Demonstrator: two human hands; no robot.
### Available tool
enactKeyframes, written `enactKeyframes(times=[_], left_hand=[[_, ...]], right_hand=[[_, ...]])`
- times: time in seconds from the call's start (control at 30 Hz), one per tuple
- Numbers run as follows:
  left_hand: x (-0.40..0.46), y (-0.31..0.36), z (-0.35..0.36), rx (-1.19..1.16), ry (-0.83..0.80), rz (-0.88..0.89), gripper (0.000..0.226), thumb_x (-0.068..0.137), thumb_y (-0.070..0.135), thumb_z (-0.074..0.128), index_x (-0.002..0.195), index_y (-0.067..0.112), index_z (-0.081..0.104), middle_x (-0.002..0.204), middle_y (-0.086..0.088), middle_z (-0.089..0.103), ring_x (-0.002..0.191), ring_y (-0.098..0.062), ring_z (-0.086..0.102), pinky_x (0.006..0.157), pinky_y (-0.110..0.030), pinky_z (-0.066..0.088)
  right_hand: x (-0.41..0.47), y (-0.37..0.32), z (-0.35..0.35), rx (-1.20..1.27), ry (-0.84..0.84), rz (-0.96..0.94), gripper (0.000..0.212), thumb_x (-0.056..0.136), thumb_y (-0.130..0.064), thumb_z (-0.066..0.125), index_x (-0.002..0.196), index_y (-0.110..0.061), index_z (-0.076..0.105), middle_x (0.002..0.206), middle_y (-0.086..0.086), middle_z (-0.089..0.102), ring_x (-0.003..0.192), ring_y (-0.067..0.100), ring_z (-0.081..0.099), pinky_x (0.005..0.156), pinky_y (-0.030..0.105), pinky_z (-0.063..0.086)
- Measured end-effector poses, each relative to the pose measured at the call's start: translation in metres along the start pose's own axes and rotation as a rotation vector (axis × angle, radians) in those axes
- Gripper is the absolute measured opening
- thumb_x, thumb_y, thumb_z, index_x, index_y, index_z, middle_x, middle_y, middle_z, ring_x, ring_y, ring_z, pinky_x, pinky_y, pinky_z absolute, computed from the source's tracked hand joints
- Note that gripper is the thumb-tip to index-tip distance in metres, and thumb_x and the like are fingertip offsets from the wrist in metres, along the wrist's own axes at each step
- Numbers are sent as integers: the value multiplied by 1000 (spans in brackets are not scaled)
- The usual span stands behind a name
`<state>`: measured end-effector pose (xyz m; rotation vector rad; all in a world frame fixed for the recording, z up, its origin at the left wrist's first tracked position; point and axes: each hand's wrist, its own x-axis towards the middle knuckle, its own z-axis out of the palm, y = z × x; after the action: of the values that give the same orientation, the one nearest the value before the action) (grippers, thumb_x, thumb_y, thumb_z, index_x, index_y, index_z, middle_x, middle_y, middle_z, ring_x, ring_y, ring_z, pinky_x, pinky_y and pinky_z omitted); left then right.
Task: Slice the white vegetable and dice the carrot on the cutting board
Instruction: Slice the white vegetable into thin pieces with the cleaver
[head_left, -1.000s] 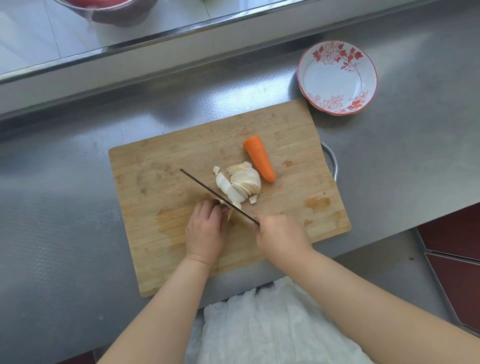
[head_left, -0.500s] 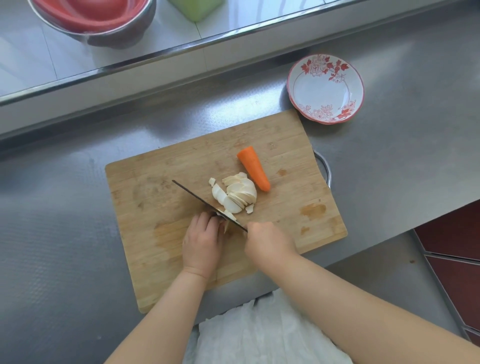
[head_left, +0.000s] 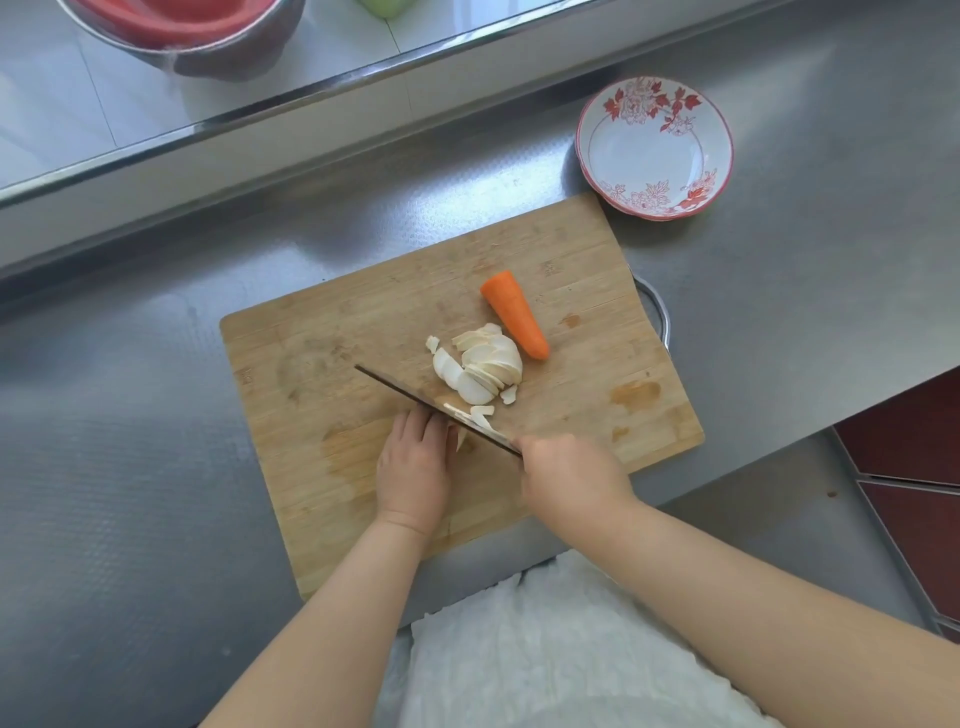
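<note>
Kitchen, food-prep counter seen from above. Brushed stainless-steel worktop (head_left: 130, 467) with raised steel ledge (head_left: 311, 98) along far edge. Wooden cutting board (head_left: 332, 353) at centre, carrot (head_left: 514, 314) and white vegetable slices (head_left: 483, 366) on it, knife (head_left: 415, 400) over board. Red-flowered ceramic bowl (head_left: 655, 148) far right. Metal mixing bowl (head_left: 182, 36) far left on ledge.

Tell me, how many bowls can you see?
2. The flowered bowl sits on the counter beyond the cutting board's far right corner. The metal bowl is on the ledge at top left, partly cut off, so others may be out of view.
</note>
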<state>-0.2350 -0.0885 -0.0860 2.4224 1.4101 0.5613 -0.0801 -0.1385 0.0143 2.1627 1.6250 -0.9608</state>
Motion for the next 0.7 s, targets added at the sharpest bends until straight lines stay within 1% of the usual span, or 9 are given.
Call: enactKeyframes(times=[0.17, 0.23, 0.3, 0.37, 0.47, 0.53, 0.57, 0.63, 0.7], left_hand=[[1, 0, 0, -22, -17, -13, 28, 91, 22, 45, 81, 2, 62, 82, -14, 59, 73, -31, 52, 55, -35, 46], [1, -2, 1, -19, -5, -13, 26, 90, 22, 47, 79, 3, 62, 80, -13, 58, 74, -28, 48, 55, -35, 43], [2, -2, 0, -8, 9, -3, 23, 90, 21, 51, 79, 5, 63, 79, -11, 57, 73, -26, 42, 57, -37, 41], [2, -2, -1, 1, 8, 5, 21, 89, 21, 54, 79, 7, 66, 81, -9, 59, 73, -25, 43, 59, -37, 40], [0, -2, -4, -20, -1, 11, 22, 89, 22, 55, 79, 7, 68, 86, -7, 62, 72, -26, 50, 53, -34, 43], [-2, -2, -4, -30, -10, 17, 25, 90, 23, 53, 80, 6, 67, 87, -8, 63, 72, -26, 52, 52, -33, 44], [-1, -3, -4, -26, -10, 17, 25, 90, 24, 52, 80, 6, 67, 86, -8, 62, 71, -27, 52, 51, -33, 43], [0, -3, -4, -13, 0, 10, 26, 91, 25, 51, 80, 6, 66, 83, -10, 61, 69, -28, 51, 50, -34, 43], [0, -2, -3, -15, 18, 14, 26, 91, 24, 50, 80, 5, 64, 81, -12, 61, 69, -28, 50, 51, -34, 43]], right_hand=[[5, -10, -5, 14, -47, 51, 29, 90, -7, 42, 111, -20, 58, 96, 5, 65, 76, 27, 53, 56, 29, 36], [10, -14, -5, 11, -62, 60, 29, 91, -7, 42, 112, -18, 58, 97, 6, 64, 77, 26, 53, 58, 30, 38], [15, -15, -4, 37, -52, 68, 23, 95, -12, 42, 111, -17, 58, 98, 7, 64, 82, 27, 56, 60, 30, 38], [21, -13, -3, 105, -54, 88, 20, 98, -22, 42, 109, -16, 58, 100, 8, 63, 88, 29, 59, 62, 30, 39], [29, -7, -7, 231, -61, 114, 25, 99, -33, 44, 106, -14, 59, 95, 8, 63, 83, 27, 58, 64, 30, 41], [28, -4, -9, 247, -45, 96, 25, 98, -34, 44, 104, -15, 59, 93, 7, 63, 81, 26, 58, 62, 30, 41], [25, -4, -9, 210, -30, 71, 23, 98, -32, 44, 104, -16, 60, 92, 7, 63, 81, 27, 59, 60, 30, 41], [15, -4, -5, 100, 3, 20, 20, 98, -25, 42, 105, -18, 59, 89, 6, 63, 76, 27, 57, 51, 28, 35], [5, -5, 0, 50, 30, -5, 22, 96, -19, 42, 109, -21, 60, 85, 4, 63, 69, 26, 51, 45, 26, 28]])
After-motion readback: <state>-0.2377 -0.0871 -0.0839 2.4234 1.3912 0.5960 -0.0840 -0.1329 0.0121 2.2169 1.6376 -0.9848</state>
